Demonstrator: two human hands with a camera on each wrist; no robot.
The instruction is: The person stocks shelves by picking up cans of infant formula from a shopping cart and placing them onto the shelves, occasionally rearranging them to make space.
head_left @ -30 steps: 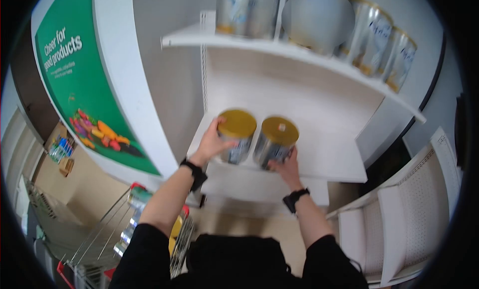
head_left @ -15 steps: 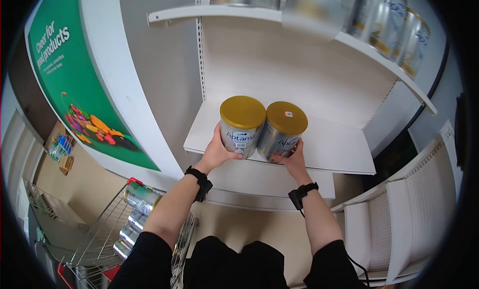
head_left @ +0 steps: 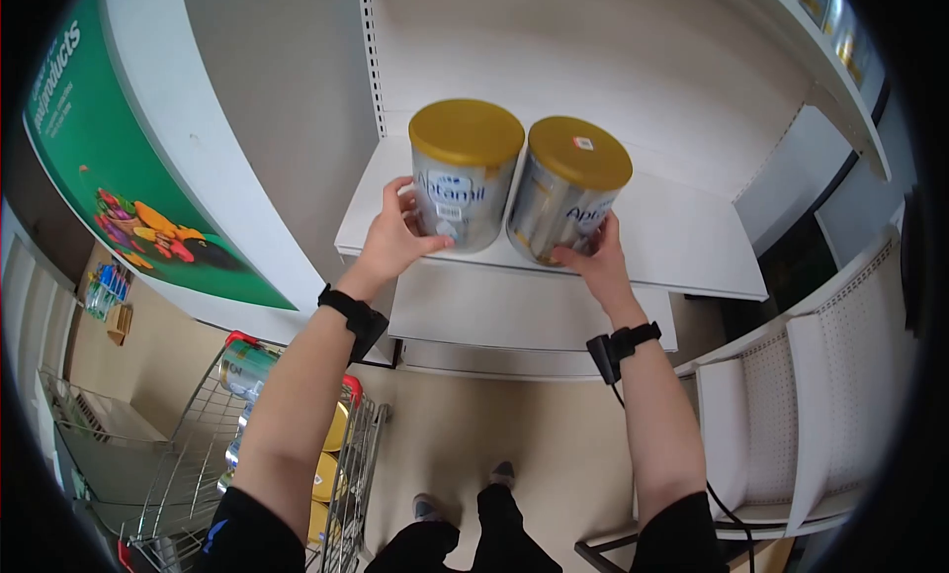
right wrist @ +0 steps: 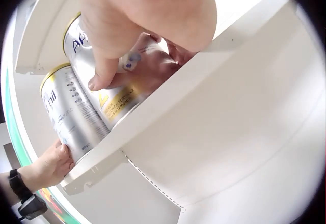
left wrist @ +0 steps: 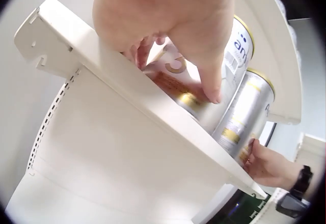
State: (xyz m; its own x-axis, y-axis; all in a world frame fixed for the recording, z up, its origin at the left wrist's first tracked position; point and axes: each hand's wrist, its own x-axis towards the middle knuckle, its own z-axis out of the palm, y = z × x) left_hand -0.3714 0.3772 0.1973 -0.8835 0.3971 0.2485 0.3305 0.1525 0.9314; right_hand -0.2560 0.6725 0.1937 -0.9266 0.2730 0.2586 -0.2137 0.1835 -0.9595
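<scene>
Two silver Aptamil formula tins with gold lids stand side by side near the front edge of a white shelf (head_left: 692,232). My left hand (head_left: 390,239) grips the left tin (head_left: 463,197) low on its left side, thumb across the front. Around the right tin (head_left: 561,209), my right hand (head_left: 601,268) curls from the right, thumb on the lower front. That tin leans slightly rightward in the head view and has a small sticker on its lid. In the left wrist view, the left thumb (left wrist: 210,84) presses the left tin's side; the right wrist view has the right thumb (right wrist: 103,75) on the other tin.
An upper shelf (head_left: 840,98) with more tins curves in at top right. A wire trolley (head_left: 361,444) holding several tins stands at lower left. Beside it rises a white partition with a green poster (head_left: 148,197). White shelving (head_left: 771,425) is at lower right.
The head view has tilted down and come closer, so the upper shelf has mostly left it. Both hands keep their hold; the tins are closer together than a second ago.
</scene>
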